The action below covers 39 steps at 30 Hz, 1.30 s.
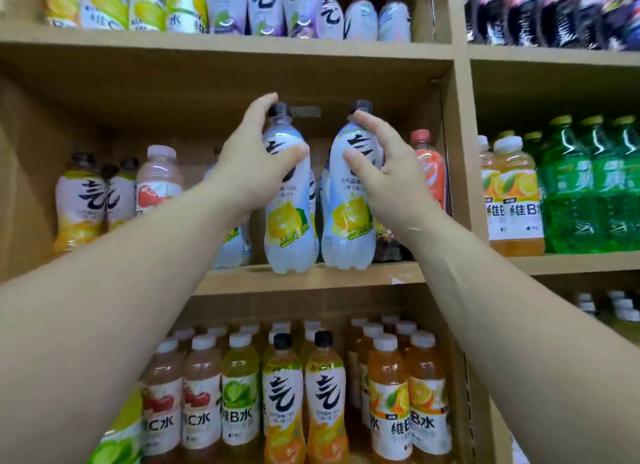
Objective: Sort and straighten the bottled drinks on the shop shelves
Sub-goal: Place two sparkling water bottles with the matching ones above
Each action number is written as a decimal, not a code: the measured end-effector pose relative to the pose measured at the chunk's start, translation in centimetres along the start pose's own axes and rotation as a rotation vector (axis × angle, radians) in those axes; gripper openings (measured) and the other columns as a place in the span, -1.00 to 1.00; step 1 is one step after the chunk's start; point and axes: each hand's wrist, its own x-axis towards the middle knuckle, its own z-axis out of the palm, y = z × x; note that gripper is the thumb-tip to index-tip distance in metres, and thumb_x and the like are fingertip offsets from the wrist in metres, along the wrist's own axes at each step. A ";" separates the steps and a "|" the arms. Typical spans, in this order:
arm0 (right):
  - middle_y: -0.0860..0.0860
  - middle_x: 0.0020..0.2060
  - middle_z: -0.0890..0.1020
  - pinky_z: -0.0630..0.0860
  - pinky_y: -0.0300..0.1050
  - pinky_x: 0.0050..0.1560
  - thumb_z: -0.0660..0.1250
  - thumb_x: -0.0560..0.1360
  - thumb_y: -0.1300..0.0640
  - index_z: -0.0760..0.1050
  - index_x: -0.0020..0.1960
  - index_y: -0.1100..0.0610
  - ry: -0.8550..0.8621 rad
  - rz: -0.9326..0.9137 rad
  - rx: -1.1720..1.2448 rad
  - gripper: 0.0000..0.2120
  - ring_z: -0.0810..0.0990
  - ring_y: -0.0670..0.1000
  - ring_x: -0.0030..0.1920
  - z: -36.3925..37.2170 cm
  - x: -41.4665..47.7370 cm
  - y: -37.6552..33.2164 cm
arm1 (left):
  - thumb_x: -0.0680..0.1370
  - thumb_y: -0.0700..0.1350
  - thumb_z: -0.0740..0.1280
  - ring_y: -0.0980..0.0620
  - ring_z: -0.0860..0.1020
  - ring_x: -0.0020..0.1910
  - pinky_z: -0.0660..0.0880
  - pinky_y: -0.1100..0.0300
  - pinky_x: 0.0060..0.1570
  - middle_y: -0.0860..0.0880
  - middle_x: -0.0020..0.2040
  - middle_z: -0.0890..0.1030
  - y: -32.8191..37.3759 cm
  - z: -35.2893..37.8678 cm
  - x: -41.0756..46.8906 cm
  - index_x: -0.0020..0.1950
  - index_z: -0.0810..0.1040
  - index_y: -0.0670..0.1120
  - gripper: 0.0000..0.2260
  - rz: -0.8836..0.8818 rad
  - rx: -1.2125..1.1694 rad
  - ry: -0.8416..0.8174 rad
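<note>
Tan board shelving is filling the view, with an upright divider [460, 152] splitting it into a wide bay and a narrower one on the right. The middle shelf [311, 280] is carrying two tall, white-labelled bottles with lemon pictures and dark caps, both standing upright at its front edge and just beside each other: the left lemon bottle [289, 218] and the right lemon bottle [349, 218]. More bottles are standing behind them. Further left on this shelf, yellow-based bottles [83, 200] and an apple-labelled bottle [157, 183] are sitting well apart from the pair, and a red-capped orange bottle [431, 166] is standing against the divider.

Purple- and yellow-labelled bottles [263, 10] are lining the shelf above. Below, apple, lime and orange drinks are standing in rows around two black-capped orange bottles [304, 394]. In the right bay, green bottles [588, 186] are standing next to orange juice bottles [512, 193], under dark cola bottles [554, 10].

Both bare forearms are reaching up and forward. The left hand [249, 162] is gripping the left lemon bottle at its shoulder, its fingers [298, 149] curling round the neck and label. The right hand [388, 173] is cupping the right lemon bottle's upper part from the right, its fingers [370, 121] slightly spread and bent round it.
</note>
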 end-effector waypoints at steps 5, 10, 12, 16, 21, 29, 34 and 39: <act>-0.01 0.50 0.44 0.20 -0.31 0.51 0.29 0.67 0.09 0.31 0.58 0.08 -0.083 -0.061 -0.096 -0.51 0.34 -0.07 0.52 1.4 0.4 0.7 | 0.62 0.13 0.32 -0.02 0.31 0.52 0.26 0.17 0.31 -0.03 0.57 0.32 -0.9 1.2 0.2 0.66 0.02 0.17 -0.30 -0.008 0.197 -0.063; 0.07 0.47 0.44 0.15 -0.46 0.37 0.26 0.69 0.11 0.29 0.59 0.13 -0.097 -0.089 -0.196 -0.51 0.35 -0.04 0.49 2.5 0.6 2.0 | 0.65 0.11 0.28 0.00 0.16 0.59 0.12 0.22 0.31 -0.04 0.63 0.16 -2.3 2.0 -1.5 0.67 -0.12 0.11 -0.26 -0.041 0.200 -0.139; 0.03 0.51 0.40 0.11 -0.51 0.40 0.26 0.69 0.10 0.24 0.61 0.10 -0.076 -0.061 -0.188 -0.49 0.29 -0.16 0.48 2.5 0.0 2.6 | 0.65 0.09 0.28 0.03 0.21 0.56 0.14 0.25 0.28 -0.01 0.64 0.15 -3.2 2.1 -3.2 0.66 -0.23 0.15 -0.22 -0.033 0.211 -0.203; -0.10 0.59 0.28 0.21 -0.11 0.59 0.30 0.67 0.03 0.11 0.66 -0.03 -0.094 0.011 -0.167 -0.36 0.20 -0.17 0.58 2.4 -2.6 3.6 | 0.66 0.07 0.27 0.06 0.31 0.52 0.21 0.28 0.23 0.09 0.62 0.22 -4.5 1.8 -5.0 0.64 -0.29 0.16 -0.20 -0.065 0.195 -0.256; -0.12 0.55 0.36 0.46 0.09 0.44 0.32 0.64 -0.10 0.02 0.63 -0.29 -0.159 0.096 -0.185 -0.31 0.37 -0.12 0.50 1.2 -5.3 3.2 | 0.64 0.05 0.34 0.42 0.31 0.21 0.28 0.33 0.17 0.41 0.33 0.21 -4.6 1.5 -4.7 0.63 -0.24 0.26 -0.17 -0.079 0.067 -0.258; -0.22 0.01 0.61 0.50 -0.51 -0.10 0.50 0.52 0.04 0.07 0.56 -0.45 -0.290 0.218 -0.157 -0.15 0.61 -0.30 0.04 -1.3 -6.5 3.0 | 0.48 -0.29 0.46 0.12 0.69 0.01 0.57 0.21 -0.26 0.19 0.35 0.53 -5.9 1.0 -4.6 0.51 -0.20 0.53 0.08 -0.197 -0.157 -0.378; -0.26 0.03 0.53 0.49 -0.52 -0.09 0.55 0.48 0.02 0.14 0.59 -0.34 -0.244 0.179 -0.241 -0.14 0.60 -0.31 0.01 -0.7 -6.5 3.3 | 0.48 -0.11 0.55 0.55 0.54 -0.09 0.45 0.56 -0.25 0.33 0.11 0.50 -6.1 1.1 -4.7 0.57 -0.25 0.40 0.09 -0.147 -0.030 -0.388; -0.20 0.08 0.53 0.50 -0.41 -0.01 0.55 0.48 -0.04 0.19 0.58 -0.33 -0.206 0.169 -0.323 -0.18 0.62 -0.20 -0.02 -0.1 -6.8 3.7 | 0.47 -0.09 0.55 0.34 0.62 -0.12 0.56 0.42 -0.24 0.25 0.03 0.56 -6.0 1.2 -4.7 0.55 -0.26 0.44 0.09 -0.135 0.035 -0.355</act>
